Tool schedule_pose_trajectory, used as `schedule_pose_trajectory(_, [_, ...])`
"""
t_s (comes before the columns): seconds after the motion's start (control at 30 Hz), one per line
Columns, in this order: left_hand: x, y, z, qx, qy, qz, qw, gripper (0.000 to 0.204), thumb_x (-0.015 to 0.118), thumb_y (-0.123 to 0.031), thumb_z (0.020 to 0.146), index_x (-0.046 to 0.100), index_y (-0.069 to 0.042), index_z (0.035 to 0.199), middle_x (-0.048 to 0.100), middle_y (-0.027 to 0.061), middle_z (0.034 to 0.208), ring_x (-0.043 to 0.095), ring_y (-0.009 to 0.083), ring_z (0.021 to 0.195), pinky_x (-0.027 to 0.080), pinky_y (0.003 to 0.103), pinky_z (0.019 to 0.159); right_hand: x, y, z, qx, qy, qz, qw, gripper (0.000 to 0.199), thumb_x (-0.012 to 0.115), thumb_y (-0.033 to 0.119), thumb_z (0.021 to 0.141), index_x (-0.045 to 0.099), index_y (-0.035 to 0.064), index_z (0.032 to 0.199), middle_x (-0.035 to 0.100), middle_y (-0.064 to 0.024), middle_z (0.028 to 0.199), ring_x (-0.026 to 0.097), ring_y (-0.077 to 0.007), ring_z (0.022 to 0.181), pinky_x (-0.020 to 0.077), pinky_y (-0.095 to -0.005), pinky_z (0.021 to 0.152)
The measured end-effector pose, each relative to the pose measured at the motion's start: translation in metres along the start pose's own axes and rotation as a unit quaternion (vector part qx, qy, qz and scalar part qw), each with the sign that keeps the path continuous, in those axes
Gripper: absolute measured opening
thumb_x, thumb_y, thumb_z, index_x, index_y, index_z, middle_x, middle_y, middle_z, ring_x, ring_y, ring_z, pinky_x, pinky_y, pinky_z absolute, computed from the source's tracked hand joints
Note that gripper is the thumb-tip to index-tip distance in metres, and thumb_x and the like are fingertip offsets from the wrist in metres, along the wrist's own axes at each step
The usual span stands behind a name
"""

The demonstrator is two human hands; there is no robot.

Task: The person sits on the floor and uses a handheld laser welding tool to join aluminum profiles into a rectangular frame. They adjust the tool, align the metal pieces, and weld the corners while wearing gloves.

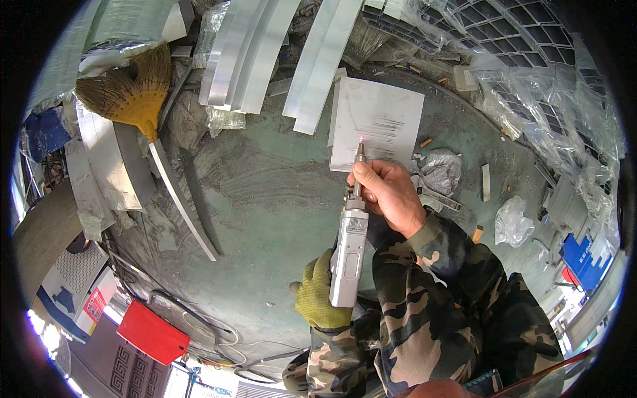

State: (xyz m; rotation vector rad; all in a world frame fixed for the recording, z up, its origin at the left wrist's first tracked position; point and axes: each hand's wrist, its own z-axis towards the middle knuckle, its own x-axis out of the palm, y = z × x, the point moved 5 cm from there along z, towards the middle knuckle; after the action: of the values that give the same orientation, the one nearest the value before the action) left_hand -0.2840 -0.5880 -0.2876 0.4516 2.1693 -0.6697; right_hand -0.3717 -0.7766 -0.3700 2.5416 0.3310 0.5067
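Observation:
A silver hand-held laser welding gun (349,259) points away from me, held between both hands. My left hand (320,295), in a yellow-green work glove, is closed around its rear, the grip hidden below the body. My bare right hand (393,192) pinches the gun's front end, just behind the tapered nozzle (360,154). A small pink-red light spot shows right off the nozzle tip, on a pale flat plate (388,106) that bears rows of dark streaks. Whether the tip touches the plate I cannot tell.
Long silver metal profiles (252,53) lie beyond, left of the plate. A broom (142,99) lies at the left. Plastic-wrapped hollow profiles (511,33) are stacked at the far right. Crumpled clear plastic (513,221) and scraps litter the floor. Cables (189,315) run near a red panel (152,333).

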Motion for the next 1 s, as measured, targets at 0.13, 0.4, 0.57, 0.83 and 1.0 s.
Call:
schedule_pose_trajectory(0.13, [-0.001, -0.001, 0.0, 0.012, -0.01, 0.004, 1.0, 0.045, 0.074, -0.03, 0.082, 0.071, -0.018, 0.126, 0.073, 0.008, 0.112, 0.074, 0.0317, 0.092, 0.052, 0.051, 0.096, -0.001, -0.001, 0.0, 0.006, 0.002, -0.001, 1.0, 0.037, 0.067, 0.037, 0.103, 0.072, 0.0025, 0.091, 0.05, 0.0069, 0.065, 0.038, -0.0023, 0.054, 0.0269, -0.0232, 0.047])
schedule_pose_trajectory(0.4, [-0.001, 0.005, -0.006, 0.013, -0.02, 0.008, 1.0, 0.048, 0.074, -0.034, 0.082, 0.07, -0.02, 0.128, 0.073, 0.0078, 0.112, 0.073, 0.0328, 0.093, 0.049, 0.055, 0.099, 0.005, 0.003, -0.007, 0.015, -0.017, -0.009, 1.0, 0.038, 0.072, 0.039, 0.099, 0.074, 0.0023, 0.091, 0.054, 0.005, 0.066, 0.041, -0.0027, 0.054, 0.0282, -0.0237, 0.047])
schedule_pose_trajectory(0.57, [-0.001, 0.001, -0.001, 0.024, -0.034, 0.024, 0.999, 0.041, 0.076, -0.035, 0.082, 0.072, -0.02, 0.12, 0.073, 0.0066, 0.108, 0.073, 0.0316, 0.089, 0.052, 0.05, 0.09, -0.001, -0.002, -0.003, 0.016, -0.037, -0.021, 0.999, 0.038, 0.073, 0.04, 0.097, 0.074, 0.0029, 0.09, 0.054, 0.0051, 0.065, 0.041, -0.003, 0.053, 0.0281, -0.0237, 0.047])
schedule_pose_trajectory(0.83, [0.001, 0.007, 0.0, 0.003, -0.012, 0.018, 1.0, 0.044, 0.073, -0.032, 0.083, 0.071, -0.02, 0.126, 0.073, 0.0066, 0.113, 0.073, 0.0326, 0.092, 0.05, 0.053, 0.099, 0.003, -0.006, 0.003, 0.025, -0.02, -0.013, 0.999, 0.04, 0.075, 0.041, 0.096, 0.073, 0.0027, 0.087, 0.052, 0.0057, 0.064, 0.04, -0.0028, 0.052, 0.0269, -0.0236, 0.046])
schedule_pose_trajectory(1.0, [0.0, 0.001, 0.001, 0.01, 0.001, 0.009, 1.0, 0.044, 0.073, -0.031, 0.083, 0.071, -0.02, 0.126, 0.073, 0.0072, 0.113, 0.074, 0.0324, 0.092, 0.05, 0.054, 0.1, -0.003, 0.002, -0.002, 0.016, -0.032, -0.017, 0.999, 0.04, 0.075, 0.041, 0.096, 0.073, 0.0029, 0.086, 0.052, 0.0062, 0.063, 0.039, -0.0025, 0.051, 0.0264, -0.0233, 0.045])
